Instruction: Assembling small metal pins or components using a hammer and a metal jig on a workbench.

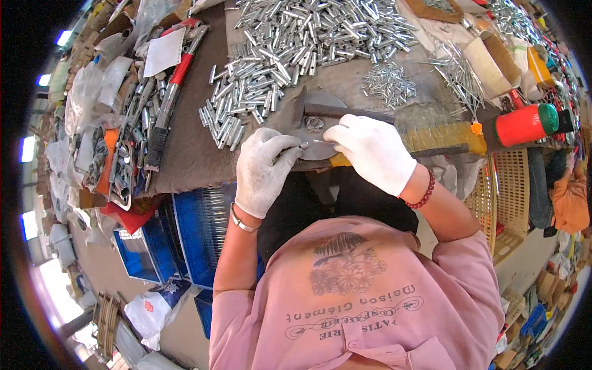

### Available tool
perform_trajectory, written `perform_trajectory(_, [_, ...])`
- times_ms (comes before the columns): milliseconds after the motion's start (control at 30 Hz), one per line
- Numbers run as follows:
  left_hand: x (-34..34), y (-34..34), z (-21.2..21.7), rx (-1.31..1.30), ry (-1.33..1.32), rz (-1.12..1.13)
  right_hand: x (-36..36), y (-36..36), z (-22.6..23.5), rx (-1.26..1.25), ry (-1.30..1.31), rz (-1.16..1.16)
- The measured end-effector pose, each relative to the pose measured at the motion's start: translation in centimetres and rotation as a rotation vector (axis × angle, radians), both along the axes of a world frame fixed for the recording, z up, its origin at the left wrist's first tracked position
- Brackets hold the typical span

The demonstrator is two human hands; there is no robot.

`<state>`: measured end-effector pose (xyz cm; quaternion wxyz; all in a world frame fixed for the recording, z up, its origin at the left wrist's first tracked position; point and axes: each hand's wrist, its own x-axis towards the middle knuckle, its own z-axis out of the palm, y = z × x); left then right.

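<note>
My left hand (pixel 265 166), in a white knit glove, pinches a short silver metal tube (pixel 303 145) between thumb and fingers. Facing it, my right hand (pixel 373 148), gloved the same way, grips a thin metal pin (pixel 322 142) that points toward the tube's end. The two parts look slightly apart. Below them lies a round metal plate (pixel 317 152) at the bench's near edge. Just beyond my hands rests a hammer (pixel 300 106), its handle running right, partly behind my right hand. A large heap of similar tubes (pixel 271 74) spreads across the bench beyond.
A small pile of short metal pieces (pixel 390 85) and a bunch of thin rods (pixel 462 74) lie beyond my right hand. A red cylinder with a green end (pixel 524 125) is at right. Wrenches and sockets (pixel 126 148) crowd the left. Blue crates (pixel 197 237) and a yellow basket (pixel 513 197) stand lower.
</note>
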<state>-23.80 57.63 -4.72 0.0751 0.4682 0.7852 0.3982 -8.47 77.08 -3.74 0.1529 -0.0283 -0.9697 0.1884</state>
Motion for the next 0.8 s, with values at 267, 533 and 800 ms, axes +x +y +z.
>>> perform_trajectory(267, [-0.5,0.3,-0.3,0.006,-0.002,-0.047,-0.9,0.4,-0.1,0.011,-0.024,0.013])
perform_trajectory(533, [-0.3,0.2,-0.8,0.002,-0.078,-0.015,-0.9,0.4,-0.2,0.070,-0.040,0.085])
perform_trajectory(800, [-0.2,0.1,-1.4,0.041,-0.133,0.006,-1.2,0.4,0.2,0.125,-0.047,0.158])
